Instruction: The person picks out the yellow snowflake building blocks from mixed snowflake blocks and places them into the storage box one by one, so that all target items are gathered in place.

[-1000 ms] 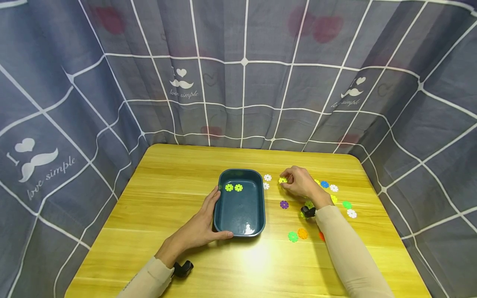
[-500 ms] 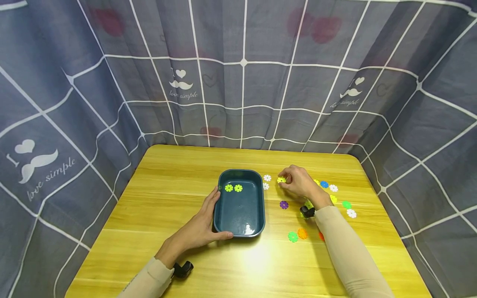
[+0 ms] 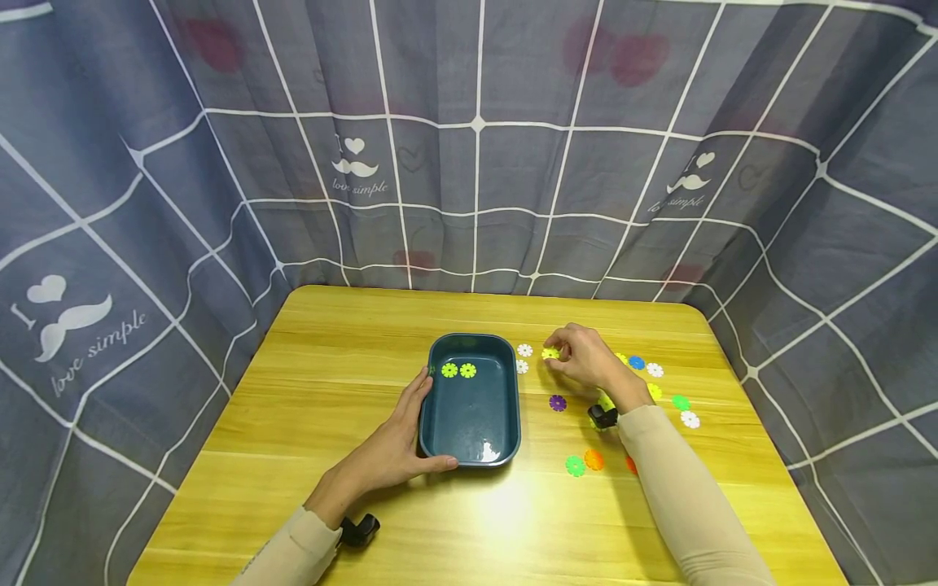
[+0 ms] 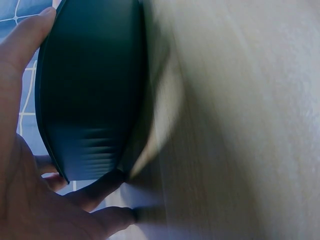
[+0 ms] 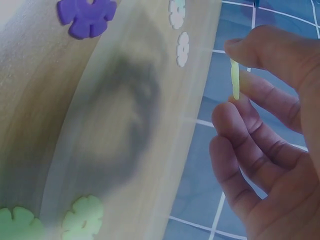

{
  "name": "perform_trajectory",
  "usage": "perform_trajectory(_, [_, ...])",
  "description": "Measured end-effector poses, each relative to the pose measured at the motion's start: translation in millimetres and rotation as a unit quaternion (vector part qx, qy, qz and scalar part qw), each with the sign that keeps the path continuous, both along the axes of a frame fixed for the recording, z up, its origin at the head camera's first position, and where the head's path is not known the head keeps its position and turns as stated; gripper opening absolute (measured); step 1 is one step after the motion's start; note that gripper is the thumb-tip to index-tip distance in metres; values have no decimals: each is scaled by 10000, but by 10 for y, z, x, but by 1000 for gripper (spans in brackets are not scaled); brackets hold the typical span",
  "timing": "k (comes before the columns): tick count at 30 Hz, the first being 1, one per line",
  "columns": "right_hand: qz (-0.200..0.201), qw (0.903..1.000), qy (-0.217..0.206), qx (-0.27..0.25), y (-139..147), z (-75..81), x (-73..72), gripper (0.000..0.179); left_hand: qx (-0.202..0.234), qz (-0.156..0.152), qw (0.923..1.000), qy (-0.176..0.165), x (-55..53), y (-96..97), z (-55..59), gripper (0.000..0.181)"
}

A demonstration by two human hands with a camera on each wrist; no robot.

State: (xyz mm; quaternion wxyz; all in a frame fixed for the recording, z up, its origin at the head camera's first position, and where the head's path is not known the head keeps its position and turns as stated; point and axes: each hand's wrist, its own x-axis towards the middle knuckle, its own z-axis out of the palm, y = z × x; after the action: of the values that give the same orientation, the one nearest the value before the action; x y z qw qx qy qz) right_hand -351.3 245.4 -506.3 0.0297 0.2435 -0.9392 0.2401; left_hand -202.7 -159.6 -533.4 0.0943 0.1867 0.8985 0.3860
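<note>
My left hand (image 3: 388, 452) holds a dark teal rectangular tray (image 3: 472, 419) by its near left corner, thumb along the near edge and fingers at the left side. The left wrist view shows the tray's outer wall (image 4: 92, 90) between thumb and fingers. Two yellow-green notched snowflake discs (image 3: 467, 370) lie inside, toward the far end. To the right of the tray, my right hand (image 3: 586, 358) pinches a yellow snowflake disc (image 3: 548, 353) between thumb and fingers. In the right wrist view that disc (image 5: 235, 80) is edge-on, raised above the table.
Two white discs (image 3: 523, 350) lie between the tray and my right hand. A purple disc (image 3: 558, 403), a green disc (image 3: 575, 465) and an orange disc (image 3: 594, 460) are nearer. Several more discs are scattered around the right forearm. A grey checked curtain (image 3: 440, 163) surrounds the wooden table (image 3: 322, 342).
My right hand has shifted slightly to the left with the yellow disc pinched in it. The left hand and the tray have stayed in place.
</note>
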Motion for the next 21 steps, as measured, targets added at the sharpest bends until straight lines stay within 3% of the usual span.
perform_trajectory(8, [109,9997,212,0,-24,22,-7,24,-25,7,10000,-6,0,-1,-7,145])
perform_trajectory(21, [241,9995,196,16,-101,129,32,25,-44,12,10000,-6,-1,-5,-5,145])
